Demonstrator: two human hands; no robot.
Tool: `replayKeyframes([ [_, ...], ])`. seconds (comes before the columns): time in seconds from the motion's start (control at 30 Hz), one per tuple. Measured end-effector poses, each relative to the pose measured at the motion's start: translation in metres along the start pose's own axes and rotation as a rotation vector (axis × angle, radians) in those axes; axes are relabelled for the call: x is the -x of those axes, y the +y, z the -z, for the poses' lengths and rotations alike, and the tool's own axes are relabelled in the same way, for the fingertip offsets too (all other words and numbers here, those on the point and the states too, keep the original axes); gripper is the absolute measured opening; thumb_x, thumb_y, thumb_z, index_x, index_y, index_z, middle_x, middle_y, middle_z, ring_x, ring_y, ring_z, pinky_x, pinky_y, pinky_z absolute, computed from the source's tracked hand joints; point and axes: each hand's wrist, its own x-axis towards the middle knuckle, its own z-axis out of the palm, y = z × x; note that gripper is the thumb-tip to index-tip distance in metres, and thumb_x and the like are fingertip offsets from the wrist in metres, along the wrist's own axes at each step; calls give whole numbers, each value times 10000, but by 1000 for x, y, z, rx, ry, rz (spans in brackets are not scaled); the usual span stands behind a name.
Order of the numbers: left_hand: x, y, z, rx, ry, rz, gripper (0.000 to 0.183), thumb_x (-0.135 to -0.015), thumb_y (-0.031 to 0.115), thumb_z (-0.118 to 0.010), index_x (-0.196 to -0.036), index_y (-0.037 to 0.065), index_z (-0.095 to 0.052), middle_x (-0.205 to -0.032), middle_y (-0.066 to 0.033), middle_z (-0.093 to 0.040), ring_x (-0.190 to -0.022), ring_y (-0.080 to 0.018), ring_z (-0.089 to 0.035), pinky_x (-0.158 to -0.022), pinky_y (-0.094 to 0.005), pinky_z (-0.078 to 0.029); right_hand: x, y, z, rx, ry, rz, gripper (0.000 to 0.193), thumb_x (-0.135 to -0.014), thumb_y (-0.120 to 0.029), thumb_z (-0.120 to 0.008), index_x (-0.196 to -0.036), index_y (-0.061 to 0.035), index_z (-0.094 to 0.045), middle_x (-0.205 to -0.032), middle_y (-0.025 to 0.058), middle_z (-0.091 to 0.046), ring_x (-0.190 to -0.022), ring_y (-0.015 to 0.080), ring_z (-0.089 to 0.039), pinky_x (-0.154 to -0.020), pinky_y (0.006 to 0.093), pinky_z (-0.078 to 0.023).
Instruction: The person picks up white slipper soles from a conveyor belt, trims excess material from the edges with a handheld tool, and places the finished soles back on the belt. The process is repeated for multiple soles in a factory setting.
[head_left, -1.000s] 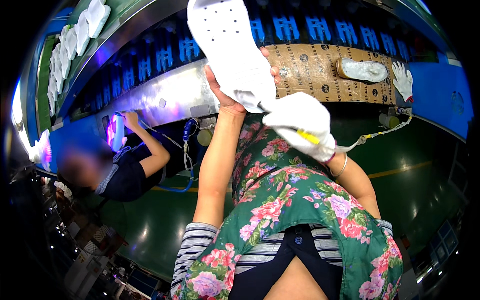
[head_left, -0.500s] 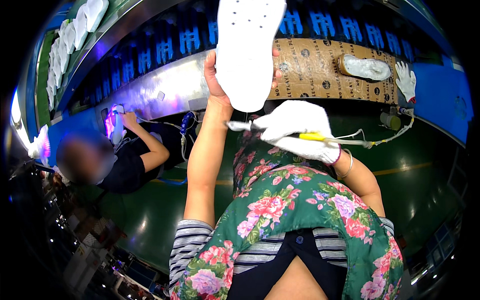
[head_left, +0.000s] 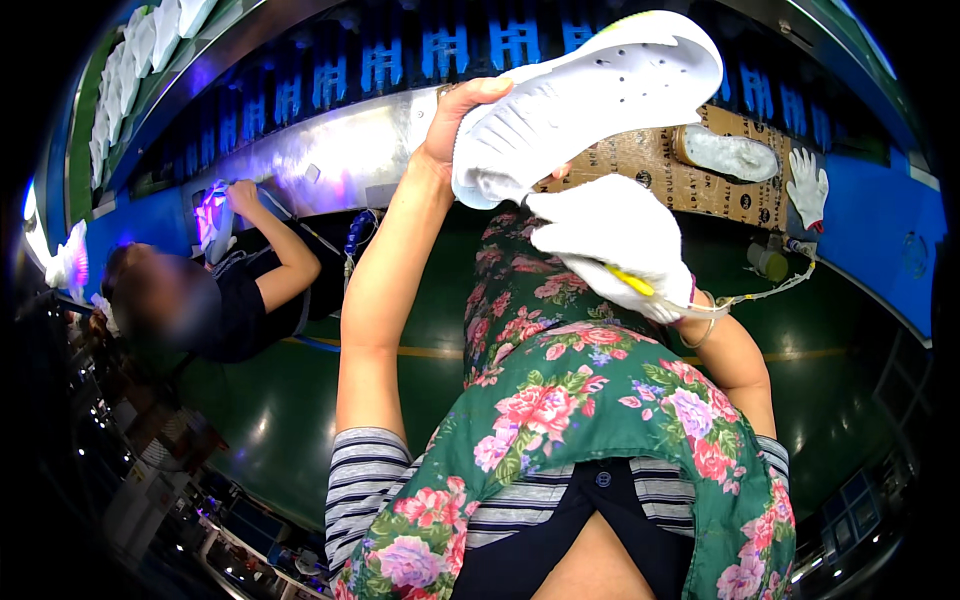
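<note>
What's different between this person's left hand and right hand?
The left hand is bare, while the right hand wears a white glove. The left hand is spread around a white sole, thumb and fingertips at opposite edges; the right hand is closed around a yellow-handled tool. Both hands are holding something, close to the same end of the sole.

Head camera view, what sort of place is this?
Probably a shoe factory line: the bare left hand holds a white shoe sole, similar white pieces stand in a row at upper left, and a co-worker is beside the metal bench.
</note>
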Motion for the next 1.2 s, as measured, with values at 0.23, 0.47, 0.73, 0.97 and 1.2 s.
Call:
replayKeyframes([
  [0.23,-3,0,-6,34,-30,-94,786,-892,445,-590,-1502,-4,-379,-1251,-304,-608,-915,-450,-670,-790,-517,-579,-4,1,0,-330,-120,-104,205,-735,-83,-815,-929,-141,-786,-1049,69,-769,-896,238,-724,-788,340,-556],
  [0.47,-4,-9,3,124,-87,-140,916,-902,656,-535,-1531,16,-350,-1308,-329,-566,-976,-452,-668,-797,-522,-586,10,2,-11,-544,64,-397,152,-798,-90,-805,-948,-82,-784,-985,81,-766,-834,207,-717,-758,306,-566],
  [0.73,6,-16,6,105,-15,-163,1075,-866,848,-390,-1547,18,-333,-1368,-302,-516,-1022,-422,-625,-846,-534,-558,11,-5,-14,-745,174,-570,122,-785,-8,-795,-904,-20,-771,-964,113,-765,-893,203,-721,-813,314,-569],
  [0.97,21,-53,-15,27,254,-229,972,-935,792,-286,-1531,28,-355,-1295,-267,-582,-972,-390,-655,-789,-532,-555,-20,34,30,72,230,-274,138,-820,-53,-782,-957,-69,-780,-956,86,-759,-832,187,-711,-760,285,-562],
  [1.2,30,-56,-17,14,239,-268,934,-964,758,-244,-1505,10,-383,-1253,-246,-618,-948,-370,-698,-792,-495,-605,-20,13,13,422,152,-96,323,-744,11,-768,-1034,-130,-777,-1049,88,-758,-918,257,-718,-818,373,-552],
])
